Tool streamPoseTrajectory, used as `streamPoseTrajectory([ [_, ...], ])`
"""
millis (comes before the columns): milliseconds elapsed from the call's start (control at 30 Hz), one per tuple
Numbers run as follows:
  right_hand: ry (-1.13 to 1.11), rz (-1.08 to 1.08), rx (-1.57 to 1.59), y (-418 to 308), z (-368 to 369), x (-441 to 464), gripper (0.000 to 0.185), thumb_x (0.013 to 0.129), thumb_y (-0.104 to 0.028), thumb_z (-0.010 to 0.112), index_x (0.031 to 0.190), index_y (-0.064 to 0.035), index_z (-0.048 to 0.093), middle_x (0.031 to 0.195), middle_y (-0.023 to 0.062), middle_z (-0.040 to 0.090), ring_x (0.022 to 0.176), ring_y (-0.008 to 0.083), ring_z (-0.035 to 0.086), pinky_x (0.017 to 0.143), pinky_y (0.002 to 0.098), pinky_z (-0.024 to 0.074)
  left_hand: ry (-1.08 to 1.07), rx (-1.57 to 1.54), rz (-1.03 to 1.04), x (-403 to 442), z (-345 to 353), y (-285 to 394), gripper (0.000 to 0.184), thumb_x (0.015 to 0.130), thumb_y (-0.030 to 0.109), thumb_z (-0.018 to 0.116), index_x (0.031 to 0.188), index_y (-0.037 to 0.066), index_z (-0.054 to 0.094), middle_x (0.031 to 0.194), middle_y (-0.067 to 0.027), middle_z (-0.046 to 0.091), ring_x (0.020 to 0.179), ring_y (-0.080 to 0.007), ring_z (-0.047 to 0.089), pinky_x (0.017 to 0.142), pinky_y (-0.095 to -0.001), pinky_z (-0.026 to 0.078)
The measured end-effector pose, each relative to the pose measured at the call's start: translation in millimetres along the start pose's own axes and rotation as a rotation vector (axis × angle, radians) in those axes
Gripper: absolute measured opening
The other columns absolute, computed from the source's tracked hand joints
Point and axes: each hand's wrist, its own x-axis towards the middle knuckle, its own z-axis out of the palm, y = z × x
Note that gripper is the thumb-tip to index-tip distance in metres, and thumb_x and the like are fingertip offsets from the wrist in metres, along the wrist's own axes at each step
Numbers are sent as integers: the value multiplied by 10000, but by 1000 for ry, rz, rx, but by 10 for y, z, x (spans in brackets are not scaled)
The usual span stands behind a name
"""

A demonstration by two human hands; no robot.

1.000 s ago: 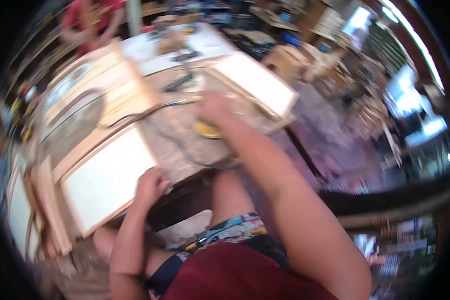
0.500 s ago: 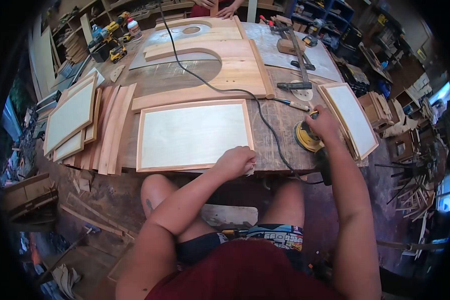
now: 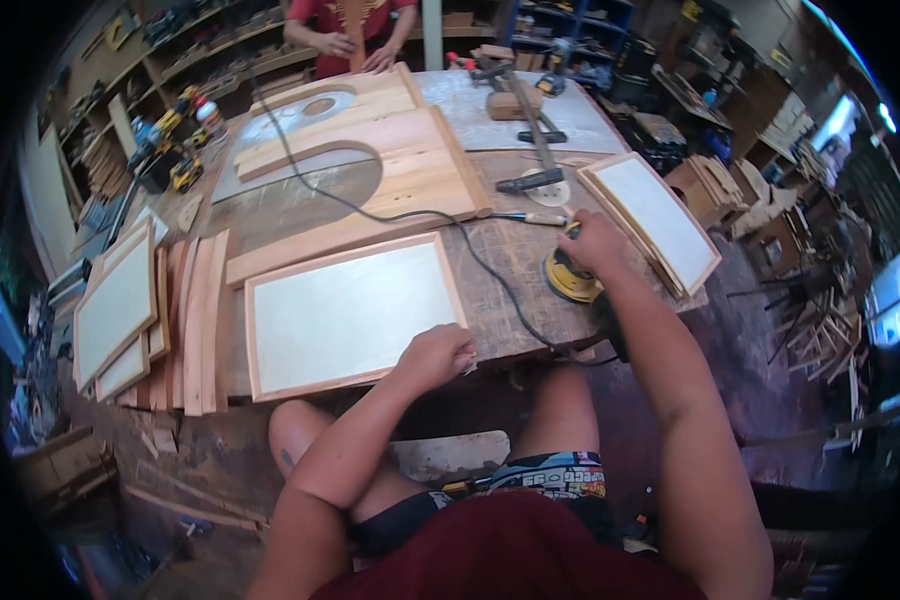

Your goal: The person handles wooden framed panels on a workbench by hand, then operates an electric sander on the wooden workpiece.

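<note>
The yellow-and-black power sander point(image 3: 570, 282) sits on the worn brown wooden table point(image 3: 495, 255), near its front edge and to the right of the white panel framed in light wood point(image 3: 355, 312). Your right hand point(image 3: 596, 243) is closed over the top of the sander, fingers curled down around it. Your left hand point(image 3: 436, 355) is at the framed panel's near right corner, its fingers bent inward; something small and pale shows by the fingertips, too small to name.

The long black cord point(image 3: 505, 290) runs between panel and sander, then back across the big pale wooden piece with a curved cut-out point(image 3: 410, 165). Just beyond your right hand lies the chisel with a wooden handle point(image 3: 542, 218), and past it the round tan disc with holes point(image 3: 550, 192), partly under the black bar clamp point(image 3: 543, 150).

To your right, narrow framed white panels point(image 3: 660, 220) are stacked at a slant. On your left you have reddish wooden boards point(image 3: 207, 320) side by side, then a leaning pile of framed pale panels point(image 3: 118, 300).

Farther left stands a white bottle with a red cap point(image 3: 208, 114), near yellow-and-black cordless tools point(image 3: 185, 172). Across the table, another person in a red shirt point(image 3: 328, 20) has both hands at an upright brown wooden piece point(image 3: 355, 30).
</note>
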Motion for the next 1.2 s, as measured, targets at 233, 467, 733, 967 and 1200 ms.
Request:
streamPoseTrajectory([
  [233,150,-87,326,183,448,140,535,781,-328,723,1221,-29,672,1261,249,656,1175,413,632,1021,496,505,-43,42,-78,20,31,-62,164,813,170,781,870,69,664,819,-135,648,798,-352,648,722,-465,520],
  [467,12,-32,174,69,-9,-122,463,822,-277,702,1244,-90,669,1252,175,662,1196,320,632,988,439,531,26,-109,-119,45,94,61,189,772,-18,788,811,17,606,754,-103,605,679,-235,606,664,-357,508],
  [733,-19,-41,151,79,13,-74,552,867,-463,733,1256,-83,640,1278,166,629,1217,330,606,998,450,525,10,-54,-186,51,91,66,208,763,-35,803,820,22,612,753,-90,613,649,-200,601,642,-329,509],
  [967,-10,-44,163,78,-23,-103,582,840,-437,767,1289,-89,639,1295,160,630,1216,303,607,1006,416,514,26,-61,-166,54,111,16,210,758,-40,805,812,20,611,748,-90,614,648,-198,602,637,-329,508],
  [1200,-18,-37,172,72,-17,-93,566,846,-412,757,1289,-81,637,1302,165,625,1236,307,595,1018,415,507,5,-91,-190,57,81,73,212,754,-48,805,807,23,613,747,-87,620,651,-190,601,641,-328,513],
])
